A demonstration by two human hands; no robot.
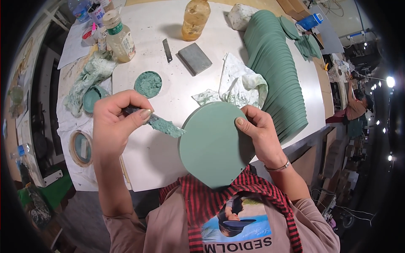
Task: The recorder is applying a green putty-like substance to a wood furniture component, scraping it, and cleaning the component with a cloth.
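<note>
Plain muted green on round panel (pixel 213 143), same on long row of panels (pixel 276 71). Mottled darker green on paste (pixel 148 84); patchy green over blade (pixel 162 125). White with green stains on rag (pixel 242 82). Solid grey on block (pixel 195 59), speckled white on tabletop (pixel 147 46). Cloudy amber on upright bottle (pixel 195 21), bright blue on far bottle (pixel 310 21). Red-and-black stripes across cloth (pixel 202 196) over plain taupe shirt (pixel 162 227).

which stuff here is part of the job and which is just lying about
Likely part of the job:
flat, mostly round green plate, in the right fingers
paste-coated dark flat tool, in the left fingers
round container of green paste
overlapping row of green plates

Probably just lying about:
thin dark metal strip
grey rectangular block
blue plastic bottle
</note>
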